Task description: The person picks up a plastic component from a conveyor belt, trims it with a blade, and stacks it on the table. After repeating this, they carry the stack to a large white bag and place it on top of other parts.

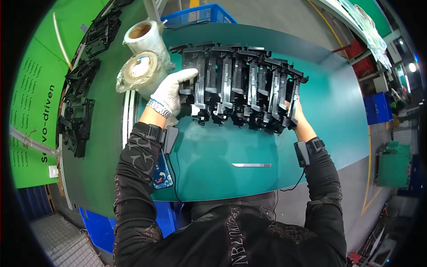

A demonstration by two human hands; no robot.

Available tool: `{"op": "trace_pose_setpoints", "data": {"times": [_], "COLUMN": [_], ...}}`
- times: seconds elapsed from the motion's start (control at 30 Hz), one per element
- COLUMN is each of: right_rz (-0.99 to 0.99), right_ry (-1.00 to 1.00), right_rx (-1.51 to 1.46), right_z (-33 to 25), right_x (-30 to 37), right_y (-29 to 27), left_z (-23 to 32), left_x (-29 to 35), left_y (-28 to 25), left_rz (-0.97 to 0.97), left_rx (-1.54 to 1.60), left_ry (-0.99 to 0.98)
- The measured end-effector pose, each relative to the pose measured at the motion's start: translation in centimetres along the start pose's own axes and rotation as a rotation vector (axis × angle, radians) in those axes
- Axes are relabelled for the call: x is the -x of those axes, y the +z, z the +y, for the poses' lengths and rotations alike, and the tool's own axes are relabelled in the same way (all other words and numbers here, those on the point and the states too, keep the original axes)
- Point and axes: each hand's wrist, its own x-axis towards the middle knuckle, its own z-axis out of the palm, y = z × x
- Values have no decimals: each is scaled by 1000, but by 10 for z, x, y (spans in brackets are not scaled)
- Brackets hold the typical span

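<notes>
A row of several black moulded plastic parts (238, 84), set side by side, spans the space between my two hands over the green table (213, 149). My left hand (172, 89), in a white glove, presses on the row's left end, thumb across the near face. At the opposite end my right hand (299, 111) grips the last part; most of its fingers are hidden behind the plastic. Whether the row rests on the table or is lifted, I cannot tell. A slim silver blade-like strip (251, 165) lies on the table nearer me.
Two wrapped rolls of clear film (147, 38) stand left of the row. More black parts (78, 124) lie along a dark conveyor belt (104, 133) at the left. A blue crate (200, 14) sits beyond the table. A blue patterned phone-like object (163, 175) lies by my left forearm.
</notes>
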Motion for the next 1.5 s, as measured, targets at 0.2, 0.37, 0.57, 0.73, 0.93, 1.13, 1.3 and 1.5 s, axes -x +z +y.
{"op": "trace_pose_setpoints", "data": {"times": [0.2,0.37,0.57,0.73,0.93,1.13,1.3,1.5], "right_rz": [28,52,157,188,380,692,1111,1262], "right_ry": [-66,-89,-136,-151,-98,-160,-228,56], "right_rx": [-241,-167,-139,-365,-488,-330,-27,-125], "right_z": [20,-33,-46,-39,11,19,-51,-201], "right_x": [-8,25,51,85,134,227,373,508], "right_y": [10,19,-13,-63,-95,-75,5,94], "left_z": [-3,-7,4,-2,-23,-11,8,80], "left_x": [-3,15,45,89,84,65,125,117], "left_y": [6,-3,40,115,173,115,78,48], "left_rz": [-16,-44,-23,-66,-183,-476,-757,-1194], "left_rx": [1,79,-67,-110,-135,-157,-168,-222], "left_ry": [-26,18,195,221,238,70,29,-194]}}
